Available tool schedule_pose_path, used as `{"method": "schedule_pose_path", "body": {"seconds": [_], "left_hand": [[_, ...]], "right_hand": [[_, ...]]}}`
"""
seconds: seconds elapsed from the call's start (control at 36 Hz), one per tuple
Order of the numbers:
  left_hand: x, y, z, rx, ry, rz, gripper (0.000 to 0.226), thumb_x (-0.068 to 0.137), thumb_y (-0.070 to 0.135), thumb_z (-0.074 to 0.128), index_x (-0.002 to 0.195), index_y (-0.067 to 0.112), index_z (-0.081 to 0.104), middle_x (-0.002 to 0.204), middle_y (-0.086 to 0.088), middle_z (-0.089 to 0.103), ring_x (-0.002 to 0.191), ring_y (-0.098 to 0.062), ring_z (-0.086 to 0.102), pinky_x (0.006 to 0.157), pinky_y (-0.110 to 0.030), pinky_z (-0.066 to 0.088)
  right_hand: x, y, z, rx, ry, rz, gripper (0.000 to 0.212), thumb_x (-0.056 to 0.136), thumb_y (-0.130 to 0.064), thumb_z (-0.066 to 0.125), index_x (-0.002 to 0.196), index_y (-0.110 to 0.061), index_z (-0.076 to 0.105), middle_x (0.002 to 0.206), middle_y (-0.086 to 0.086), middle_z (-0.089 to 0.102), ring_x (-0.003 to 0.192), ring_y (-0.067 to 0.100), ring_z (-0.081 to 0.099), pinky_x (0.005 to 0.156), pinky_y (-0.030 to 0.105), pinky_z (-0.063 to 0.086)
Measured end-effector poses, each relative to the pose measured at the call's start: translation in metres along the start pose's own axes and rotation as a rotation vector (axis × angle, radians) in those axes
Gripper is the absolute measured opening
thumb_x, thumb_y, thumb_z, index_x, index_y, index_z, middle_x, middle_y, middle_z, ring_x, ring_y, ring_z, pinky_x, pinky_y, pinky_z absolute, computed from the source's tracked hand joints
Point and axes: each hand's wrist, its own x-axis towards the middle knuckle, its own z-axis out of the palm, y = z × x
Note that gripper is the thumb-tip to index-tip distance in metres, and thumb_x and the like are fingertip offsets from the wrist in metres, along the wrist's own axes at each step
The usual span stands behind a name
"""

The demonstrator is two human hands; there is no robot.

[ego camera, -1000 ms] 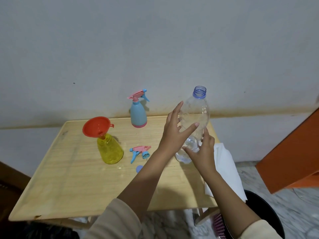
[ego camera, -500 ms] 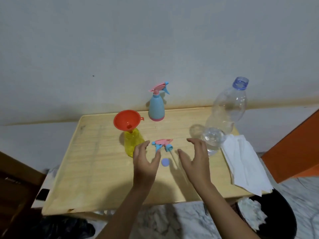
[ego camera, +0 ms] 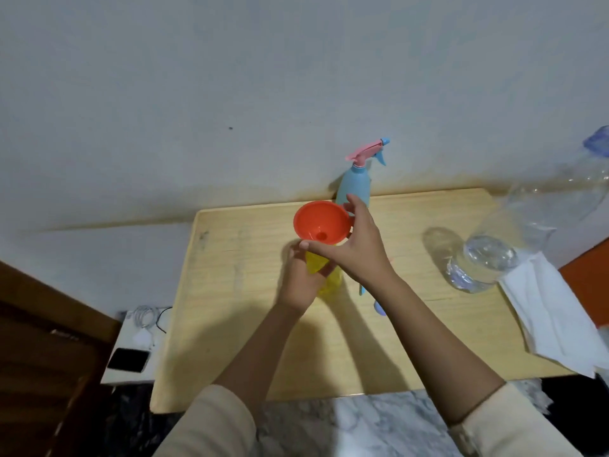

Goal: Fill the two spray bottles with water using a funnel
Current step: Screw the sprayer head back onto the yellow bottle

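A yellow spray bottle (ego camera: pixel 331 282) stands near the middle of the wooden table (ego camera: pixel 230 291) with an orange funnel (ego camera: pixel 321 224) in its neck. My left hand (ego camera: pixel 301 278) grips the yellow bottle's body. My right hand (ego camera: pixel 359 247) pinches the funnel's rim between thumb and fingers. A blue spray bottle (ego camera: pixel 354 189) with a pink and blue trigger head stands behind the funnel by the wall. A clear plastic water bottle (ego camera: pixel 514 239) without a cap stands at the right with a little water at its bottom. My right arm mostly hides the loose trigger head.
A white cloth (ego camera: pixel 547 311) hangs over the table's right edge. A small blue cap (ego camera: pixel 379 308) lies beside my right forearm. Left of the table a low white surface holds a phone (ego camera: pixel 128 359) and cables (ego camera: pixel 145 319). Dark wooden furniture (ego camera: pixel 43 357) stands at far left.
Both hands left the water bottle, passed over the table near the loose trigger head, and moved to the yellow bottle and funnel. The camera view has shifted left and down.
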Motion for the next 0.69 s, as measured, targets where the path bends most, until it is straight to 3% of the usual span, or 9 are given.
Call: {"method": "schedule_pose_path", "body": {"seconds": [0.17, 0.31, 0.42, 0.47, 0.56, 0.69], "left_hand": [[0.002, -0.004, -0.002, -0.037, 0.005, 0.037, 0.05, 0.076, 0.014, 0.076, 0.116, 0.026, 0.05, 0.119, -0.005, 0.059, 0.11, -0.016, 0.059, 0.095, -0.033, 0.047], [0.0, -0.002, -0.002, -0.026, 0.006, 0.086, 0.051, 0.078, 0.016, 0.075, 0.114, 0.038, 0.046, 0.117, 0.006, 0.056, 0.103, 0.002, 0.056, 0.086, -0.009, 0.041], [0.0, -0.004, -0.001, -0.019, 0.026, 0.098, 0.054, 0.078, 0.019, 0.076, 0.108, 0.05, 0.044, 0.112, 0.013, 0.055, 0.104, 0.004, 0.055, 0.087, -0.012, 0.042], [0.0, -0.007, 0.0, -0.032, 0.027, 0.072, 0.052, 0.077, 0.023, 0.076, 0.111, 0.047, 0.045, 0.115, 0.008, 0.056, 0.107, -0.004, 0.056, 0.091, -0.022, 0.044], [0.0, -0.011, 0.002, -0.03, 0.018, 0.022, 0.054, 0.07, 0.045, 0.073, 0.118, 0.035, 0.05, 0.12, 0.004, 0.057, 0.113, -0.011, 0.056, 0.096, -0.033, 0.046], [-0.001, -0.013, 0.007, -0.02, 0.059, -0.009, 0.062, 0.073, 0.039, 0.076, 0.127, 0.023, 0.049, 0.117, 0.01, 0.053, 0.115, -0.013, 0.053, 0.099, -0.026, 0.04]], "right_hand": [[0.0, 0.001, 0.003, -0.007, 0.035, -0.008, 0.09, 0.058, -0.041, 0.087, 0.132, -0.017, 0.041, 0.128, -0.002, 0.05, 0.112, 0.011, 0.047, 0.094, 0.034, 0.047], [0.001, -0.001, 0.002, 0.012, 0.059, -0.003, 0.087, 0.059, -0.042, 0.086, 0.131, -0.019, 0.043, 0.127, -0.003, 0.051, 0.112, 0.011, 0.048, 0.09, 0.029, 0.047], [0.001, -0.004, -0.001, 0.024, 0.057, -0.003, 0.086, 0.06, -0.041, 0.086, 0.131, -0.02, 0.043, 0.127, -0.004, 0.05, 0.11, 0.009, 0.047, 0.086, 0.023, 0.043], [0.001, -0.004, -0.003, 0.013, 0.032, -0.011, 0.086, 0.059, -0.041, 0.086, 0.131, -0.019, 0.043, 0.127, -0.004, 0.05, 0.111, 0.009, 0.047, 0.088, 0.024, 0.043], [0.002, -0.003, -0.007, 0.016, 0.022, -0.024, 0.085, 0.058, -0.041, 0.087, 0.13, -0.02, 0.044, 0.126, -0.004, 0.051, 0.111, 0.01, 0.048, 0.09, 0.028, 0.047], [0.011, -0.006, -0.036, 0.205, 0.119, 0.012, 0.074, 0.058, -0.032, 0.088, 0.12, -0.027, 0.049, 0.111, -0.017, 0.054, 0.1, -0.003, 0.054, 0.084, 0.021, 0.05]]}}
